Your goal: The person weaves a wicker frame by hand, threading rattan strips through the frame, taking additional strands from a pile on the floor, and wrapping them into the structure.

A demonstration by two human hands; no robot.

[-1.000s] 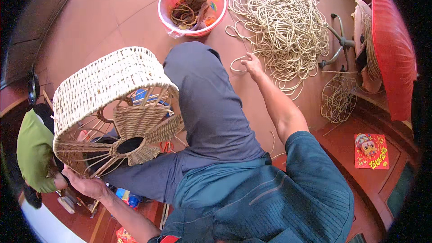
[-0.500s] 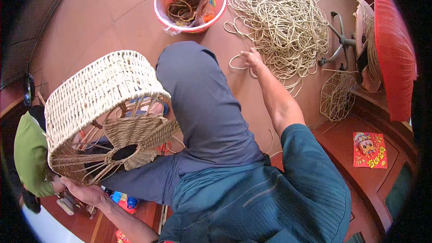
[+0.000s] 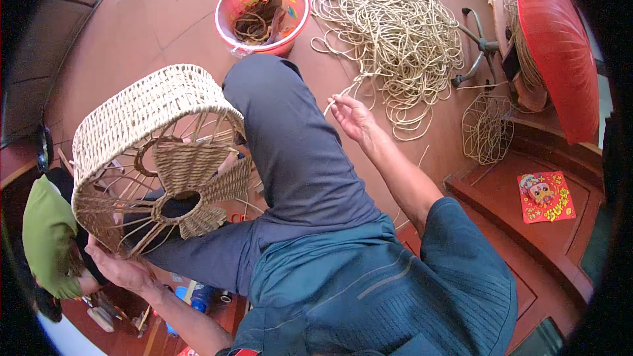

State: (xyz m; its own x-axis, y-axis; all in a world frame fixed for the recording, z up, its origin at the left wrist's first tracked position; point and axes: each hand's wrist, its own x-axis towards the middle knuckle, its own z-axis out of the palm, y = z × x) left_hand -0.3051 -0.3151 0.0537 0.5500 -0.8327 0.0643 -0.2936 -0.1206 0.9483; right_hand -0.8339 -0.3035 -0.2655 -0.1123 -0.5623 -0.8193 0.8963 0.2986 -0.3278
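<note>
A woven basket (image 3: 148,104) of pale cord lies tilted on its side against my left thigh. Its open face shows wire-like spokes and a partly woven flower pattern (image 3: 188,165) around a ring. My left hand (image 3: 125,271) supports the basket's lower edge, with its fingers partly hidden behind the rim. To the right of my knee, my right hand (image 3: 351,116) pinches a strand of pale cord (image 3: 328,108) between thumb and fingertips. The strand lies close to a large loose heap of the same cord (image 3: 395,39) on the floor.
A red basin (image 3: 227,29) holding brown strips stands beyond my knee. At the right are a chair base (image 3: 484,46), a red cushion-like thing (image 3: 557,53), a wire frame (image 3: 488,128) and a red printed card (image 3: 546,198) on a step. A person in green (image 3: 49,237) sits at the left.
My right hand has drawn back from the heap toward my knee and now pinches a cord strand. The basket has turned slightly, showing more of its open face. The view has shifted a little.
</note>
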